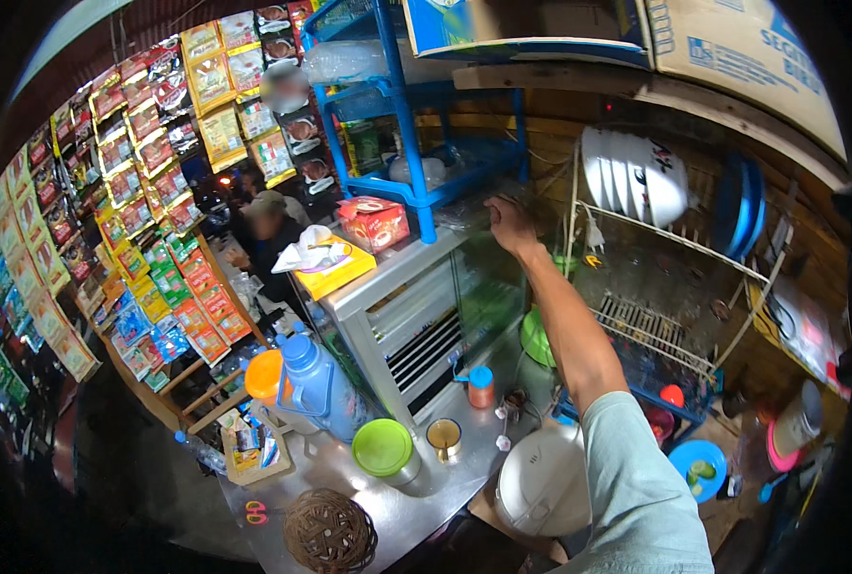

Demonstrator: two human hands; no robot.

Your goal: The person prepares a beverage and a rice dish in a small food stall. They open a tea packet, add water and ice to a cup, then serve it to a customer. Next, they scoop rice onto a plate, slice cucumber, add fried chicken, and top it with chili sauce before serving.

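Note:
My right hand (510,224) reaches out above the far end of the glass-sided metal cabinet (412,265), beside the blue plastic shelf rack (417,136). Its fingers are curled, and whether they hold anything is hidden. My left hand is out of view. On the metal counter stand a glass with a brown drink and a spoon (443,435), a green-lidded container (383,448), a blue jug (318,380) and a blue-capped jar (480,387). A woven rattan trivet (329,531) lies at the counter's near edge. A red box (374,224) and a yellow tissue box (333,267) rest on the cabinet.
A white wire dish rack (677,237) with white bowls (634,176) stands to the right. Below my arm sits a large lidded pot (541,481). Sachet strips (139,143) hang at the left. A person (275,237) is beyond the counter.

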